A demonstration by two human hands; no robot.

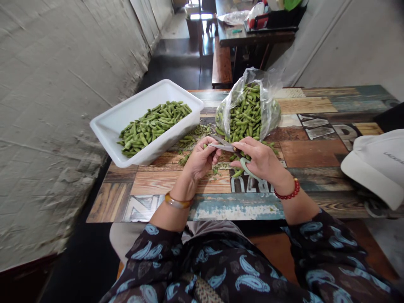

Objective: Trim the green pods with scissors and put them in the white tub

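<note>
My left hand point(203, 158) pinches a green soybean pod point(205, 146), mostly hidden by the fingers. In my right hand point(257, 158) is a pair of scissors point(224, 147) with pale green handles. Its blades point left and reach the fingertips of my left hand, by the pod. Behind my hands a clear plastic bag point(269, 111) lies with its mouth towards me, full of pods point(246, 113). To the left stands a white plastic tub point(126, 118), holding a heap of green pods point(154, 128).
Trimmings point(200, 131) and loose pods lie on the patchwork-patterned table point(158, 181) between tub and bag. A white cap point(378, 164) rests at the right edge. A rough wall point(63, 84) runs along the left. Another table point(230, 40) with a bench point(221, 63) stands beyond.
</note>
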